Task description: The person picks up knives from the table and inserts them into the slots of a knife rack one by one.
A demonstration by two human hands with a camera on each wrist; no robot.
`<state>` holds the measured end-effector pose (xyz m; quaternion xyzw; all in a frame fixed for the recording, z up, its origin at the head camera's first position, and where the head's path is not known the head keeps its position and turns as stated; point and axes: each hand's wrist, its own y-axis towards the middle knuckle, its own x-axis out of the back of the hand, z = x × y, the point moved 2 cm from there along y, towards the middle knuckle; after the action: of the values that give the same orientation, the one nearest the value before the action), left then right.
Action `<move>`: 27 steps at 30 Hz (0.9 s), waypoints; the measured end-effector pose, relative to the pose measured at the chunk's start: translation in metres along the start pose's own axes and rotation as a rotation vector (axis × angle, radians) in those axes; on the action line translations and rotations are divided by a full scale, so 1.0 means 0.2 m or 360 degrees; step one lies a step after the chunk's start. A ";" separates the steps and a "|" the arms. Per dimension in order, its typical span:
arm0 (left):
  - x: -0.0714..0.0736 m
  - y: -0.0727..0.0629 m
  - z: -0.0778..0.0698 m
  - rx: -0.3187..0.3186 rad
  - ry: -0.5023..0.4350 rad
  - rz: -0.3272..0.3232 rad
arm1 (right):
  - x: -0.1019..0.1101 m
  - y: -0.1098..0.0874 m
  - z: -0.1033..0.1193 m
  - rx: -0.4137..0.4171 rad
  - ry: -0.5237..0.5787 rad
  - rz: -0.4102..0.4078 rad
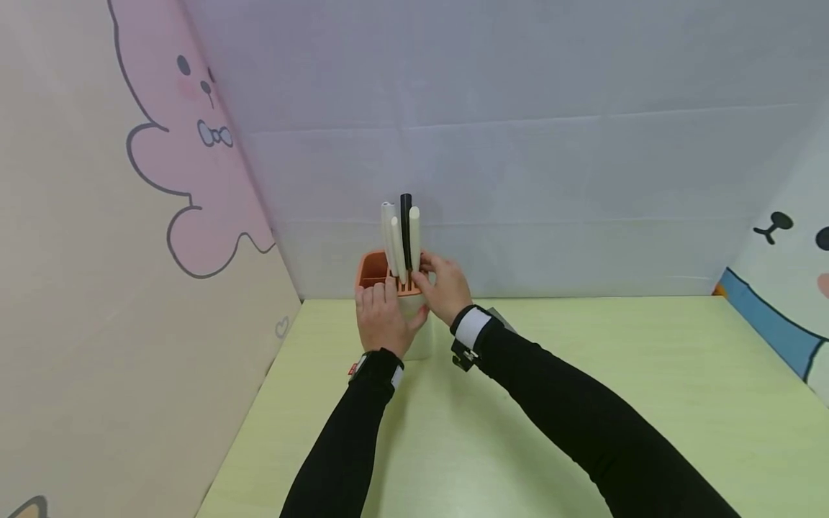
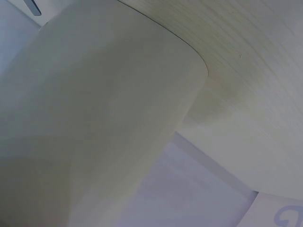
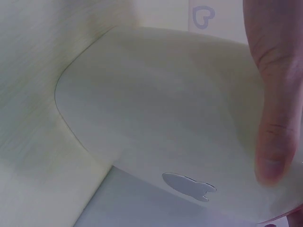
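Note:
A knife holder point(image 3: 156, 104) with a white body and an orange top point(image 1: 372, 267) stands upright at the back of the table. Several knives stand in its slots: cream handles point(image 1: 415, 234) and one black handle point(image 1: 406, 230). My left hand point(image 1: 386, 320) grips the holder's front, fingers over the rim; its thumb point(image 3: 277, 137) presses the white side in the right wrist view. With the thumb and a finger, my right hand point(image 1: 447, 288) pinches around the base of the rightmost cream knife handle, close to the rim. The blades are hidden inside.
The pale wooden table point(image 1: 550, 417) extends in front and to the right. A pale wall point(image 1: 518, 180) rises right behind the holder, and a wall with a pink cartoon bear point(image 1: 188, 158) stands on the left. A small grey item point(image 1: 500, 319) shows partly behind my right wrist.

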<state>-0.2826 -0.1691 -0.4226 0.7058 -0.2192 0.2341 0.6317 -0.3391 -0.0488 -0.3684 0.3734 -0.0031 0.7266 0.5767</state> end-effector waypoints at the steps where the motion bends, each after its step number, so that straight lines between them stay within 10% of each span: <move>1: 0.00 0.00 0.00 0.0007 -0.0001 0.0004 | 0.00 0.00 0.00 0.0001 0.0011 0.0008; 18: -0.01 0.00 0.00 0.0023 -0.0044 0.0050 | 0.03 -0.07 -0.04 -0.0085 0.0069 0.0085; 27: 0.00 0.00 0.01 0.0013 -0.0027 0.0093 | 0.36 -0.26 -0.31 -0.0118 -0.0094 0.0267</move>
<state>-0.2829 -0.1705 -0.4222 0.7036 -0.2443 0.2472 0.6198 -0.3329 0.0554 -0.3957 0.3715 -0.0782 0.7605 0.5268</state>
